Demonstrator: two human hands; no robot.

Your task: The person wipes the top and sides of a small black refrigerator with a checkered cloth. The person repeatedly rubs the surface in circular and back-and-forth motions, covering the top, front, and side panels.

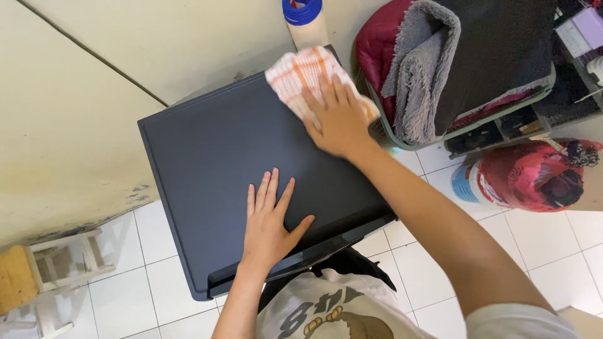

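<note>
**Two hands on a dark table**

Two hands rest on the dark table (207,150). The right hand (336,119) lies flat on a white and orange cloth (300,78) at the far right corner. Its grip is wide, fingers spread, pressing down on the cloth, which sticks out past the fingertips. The left hand (269,223) lies flat and open on the near part of the table, holding nothing. A basket of blankets (440,69) stands at the right.

A single head-worn camera is looking steeply down, close over a dark flat cabinet top (226,163) and tiled floor (540,232)
</note>
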